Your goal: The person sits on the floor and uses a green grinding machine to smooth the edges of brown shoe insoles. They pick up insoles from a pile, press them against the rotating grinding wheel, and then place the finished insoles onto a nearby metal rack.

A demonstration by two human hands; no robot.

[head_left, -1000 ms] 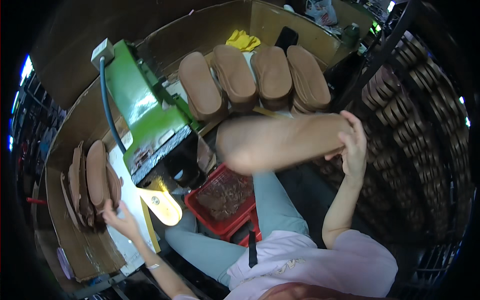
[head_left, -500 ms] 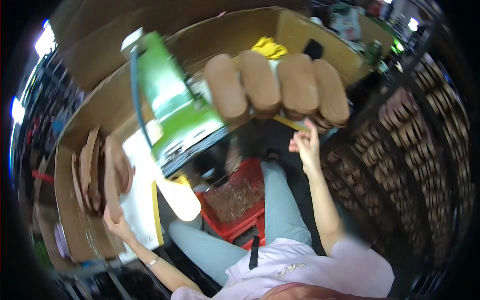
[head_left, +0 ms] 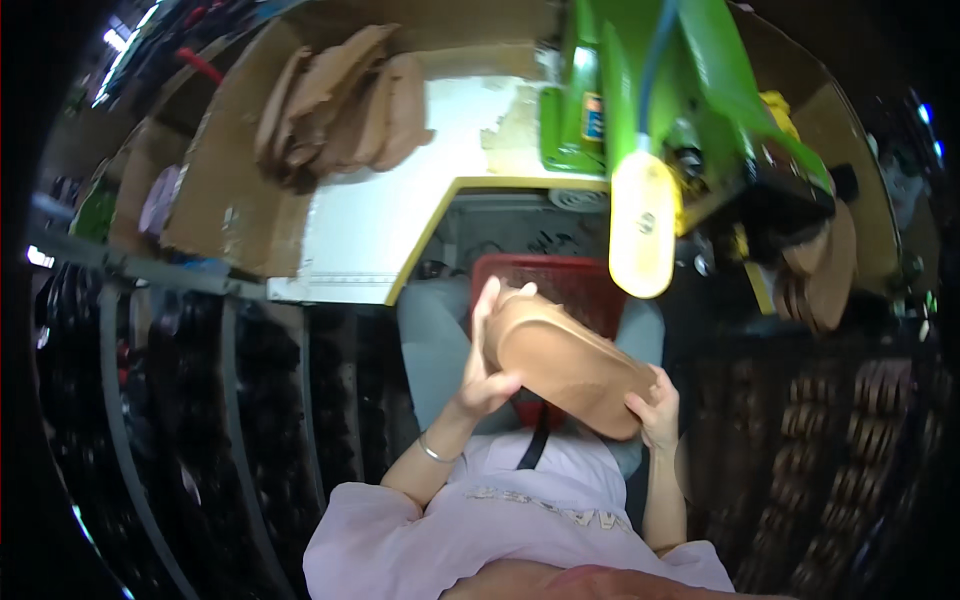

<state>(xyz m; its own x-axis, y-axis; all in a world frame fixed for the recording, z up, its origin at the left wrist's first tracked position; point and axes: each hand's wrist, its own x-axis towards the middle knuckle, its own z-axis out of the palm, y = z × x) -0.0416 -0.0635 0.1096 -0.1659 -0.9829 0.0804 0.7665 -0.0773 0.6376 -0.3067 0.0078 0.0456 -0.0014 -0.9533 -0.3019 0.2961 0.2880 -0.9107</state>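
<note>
A tan shoe sole [head_left: 575, 375] is held tilted above my lap, its cupped end toward the upper left. My left hand [head_left: 486, 362] is closed on that end, thumb on the near edge and fingers on the far edge. At the lower right end, my right hand [head_left: 655, 408] grips the other tip between thumb and fingers. Whether a second sole lies beneath it, I cannot tell. More brown soles [head_left: 340, 110] stand in a leaning pile on the left of the white tabletop [head_left: 360, 225]. Other soles [head_left: 825, 275] hang over the right edge, partly hidden.
A green machine [head_left: 700, 70] with a black head [head_left: 785, 205] stands at the right, a lit lamp [head_left: 643, 235] before it. A red basket [head_left: 510, 265] sits between my knees. Cardboard walls [head_left: 225, 165] border the table. Metal rails [head_left: 235, 400] and racks of soles [head_left: 810, 450] flank me.
The view has turned left. My left hand has brought a sole from the left pile to above my lap. My right hand, earlier open near the right-hand soles, now grips its other end.
</note>
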